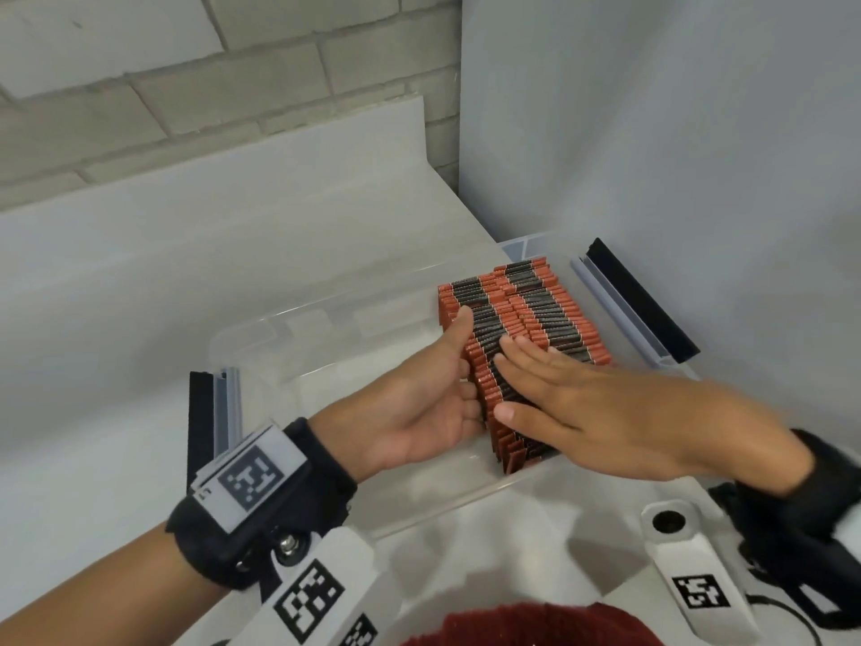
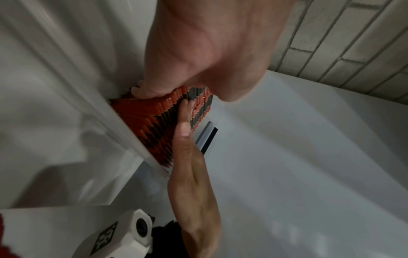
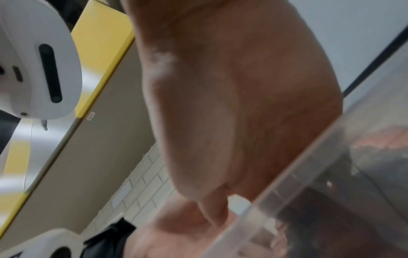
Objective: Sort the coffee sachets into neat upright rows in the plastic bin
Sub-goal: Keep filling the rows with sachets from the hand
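Observation:
Red-and-black coffee sachets (image 1: 545, 310) stand on edge in packed rows along the right part of a clear plastic bin (image 1: 289, 328). My left hand (image 1: 454, 366) presses its fingers against the left side of the block, thumb lying on top. My right hand (image 1: 536, 389) lies flat on the top edges with straight fingers. In the left wrist view the left hand (image 2: 176, 69) touches the sachets (image 2: 159, 118) beside the bin wall (image 2: 99, 113), and the right hand (image 2: 187, 157) lies along them. The right wrist view shows my right hand (image 3: 232, 104) above the bin rim (image 3: 309, 174).
The bin sits on a white table in a corner, with a brick wall behind and a grey panel (image 1: 652, 132) to the right. Black-and-grey clip handles stand at the bin's right end (image 1: 638, 305) and left end (image 1: 209, 412). A white board (image 1: 233, 202) leans behind.

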{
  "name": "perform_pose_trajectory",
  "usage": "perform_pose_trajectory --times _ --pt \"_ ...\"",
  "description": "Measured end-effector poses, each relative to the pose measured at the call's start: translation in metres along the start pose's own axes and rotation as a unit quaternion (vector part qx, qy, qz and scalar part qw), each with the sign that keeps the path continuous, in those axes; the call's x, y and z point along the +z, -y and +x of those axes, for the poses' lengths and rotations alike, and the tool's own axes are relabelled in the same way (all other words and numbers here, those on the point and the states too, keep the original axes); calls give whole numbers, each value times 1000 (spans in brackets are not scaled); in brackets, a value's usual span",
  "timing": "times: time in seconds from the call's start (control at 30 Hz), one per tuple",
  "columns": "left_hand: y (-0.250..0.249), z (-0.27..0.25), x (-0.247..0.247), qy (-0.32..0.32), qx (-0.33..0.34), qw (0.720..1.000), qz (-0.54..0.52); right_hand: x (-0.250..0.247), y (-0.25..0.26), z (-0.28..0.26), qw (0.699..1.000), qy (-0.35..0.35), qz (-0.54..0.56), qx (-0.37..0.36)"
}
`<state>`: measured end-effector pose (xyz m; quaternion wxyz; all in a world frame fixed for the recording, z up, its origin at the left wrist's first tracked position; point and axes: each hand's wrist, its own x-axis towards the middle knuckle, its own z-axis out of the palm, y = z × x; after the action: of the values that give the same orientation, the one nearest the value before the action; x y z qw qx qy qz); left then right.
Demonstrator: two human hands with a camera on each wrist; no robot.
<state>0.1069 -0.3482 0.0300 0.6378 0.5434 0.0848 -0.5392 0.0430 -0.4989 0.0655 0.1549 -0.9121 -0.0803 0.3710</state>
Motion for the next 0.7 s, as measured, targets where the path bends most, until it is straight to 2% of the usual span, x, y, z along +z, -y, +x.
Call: perform_pose_trajectory --times 0.1,0.23,0.5,0.7 --pt "-8 -2 -2 -51 11 999 6 -8 -3 -4 1000 -18 23 -8" --pt "-28 0 -6 -106 65 992 30 -20 -8 -3 998 -67 -12 -6" --pt "-38 10 -16 -111 77 991 8 -31 -12 5 996 -74 -44 0" --pt "-36 18 -20 -76 78 994 12 -34 -6 13 997 -60 -54 -3"
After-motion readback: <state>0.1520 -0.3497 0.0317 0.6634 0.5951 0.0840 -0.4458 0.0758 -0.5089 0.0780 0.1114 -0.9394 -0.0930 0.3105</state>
